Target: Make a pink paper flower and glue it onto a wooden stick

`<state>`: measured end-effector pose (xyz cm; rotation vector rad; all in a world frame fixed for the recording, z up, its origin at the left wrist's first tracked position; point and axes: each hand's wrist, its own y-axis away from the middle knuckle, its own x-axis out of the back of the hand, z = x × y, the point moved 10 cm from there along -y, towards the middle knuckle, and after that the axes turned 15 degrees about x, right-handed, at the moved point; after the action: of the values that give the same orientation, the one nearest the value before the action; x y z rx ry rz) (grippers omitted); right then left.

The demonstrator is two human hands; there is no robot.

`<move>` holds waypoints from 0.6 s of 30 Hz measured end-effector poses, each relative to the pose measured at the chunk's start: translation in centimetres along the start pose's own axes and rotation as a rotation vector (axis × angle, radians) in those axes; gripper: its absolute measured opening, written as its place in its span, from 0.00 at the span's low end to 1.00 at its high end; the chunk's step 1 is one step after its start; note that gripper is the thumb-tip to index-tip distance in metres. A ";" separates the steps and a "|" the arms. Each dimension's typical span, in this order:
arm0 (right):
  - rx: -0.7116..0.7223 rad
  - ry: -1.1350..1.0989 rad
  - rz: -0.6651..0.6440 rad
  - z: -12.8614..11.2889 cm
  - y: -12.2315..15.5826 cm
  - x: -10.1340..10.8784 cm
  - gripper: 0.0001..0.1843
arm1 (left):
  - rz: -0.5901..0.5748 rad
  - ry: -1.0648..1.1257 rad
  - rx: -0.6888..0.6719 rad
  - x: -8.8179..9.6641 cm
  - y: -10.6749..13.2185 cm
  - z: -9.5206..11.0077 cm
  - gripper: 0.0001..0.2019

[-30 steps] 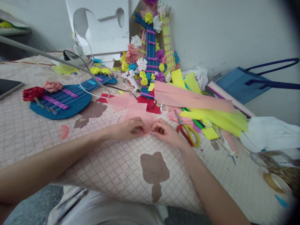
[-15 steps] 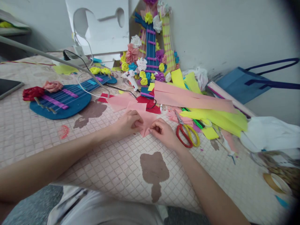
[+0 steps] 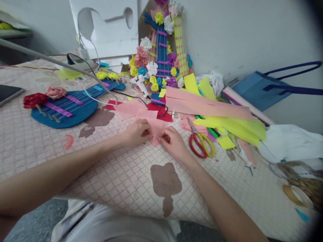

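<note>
A square of pink crepe paper lies on the quilted tablecloth in front of me, its near corner folded. My left hand grips its left side with curled fingers. On the other side, my right hand pinches the paper near the folded corner. More pink paper and red paper lie just beyond my hands. Scissors with one red and one yellow handle rest to the right of my right hand, blades slightly apart.
A blue paper guitar with paper flowers lies at left. A white glue gun stands behind, near flower-covered guitars. Pink strips and yellow strips spread to the right, with a tape roll at far right.
My left hand has shifted very slightly left along the paper's edge. My right hand stays pinched near the folded corner; the rest looks the same.
</note>
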<state>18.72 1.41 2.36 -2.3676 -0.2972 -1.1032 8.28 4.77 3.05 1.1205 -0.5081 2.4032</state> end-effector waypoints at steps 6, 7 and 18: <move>-0.009 0.001 0.020 0.2 0.0 -0.1 0.03 | 0.014 -0.029 0.014 -0.2 0.0 -0.1 0.06; -0.005 -0.002 0.022 0.2 0.0 0.0 0.03 | 0.015 -0.028 0.014 -0.2 -0.1 -0.1 0.07; 0.001 -0.051 -0.026 0.1 -0.1 0.1 0.04 | -0.031 0.037 -0.016 -0.2 -0.4 -0.1 0.07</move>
<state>18.77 1.54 2.38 -2.4003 -0.3471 -1.0547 8.61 5.10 2.88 1.0669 -0.4928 2.3844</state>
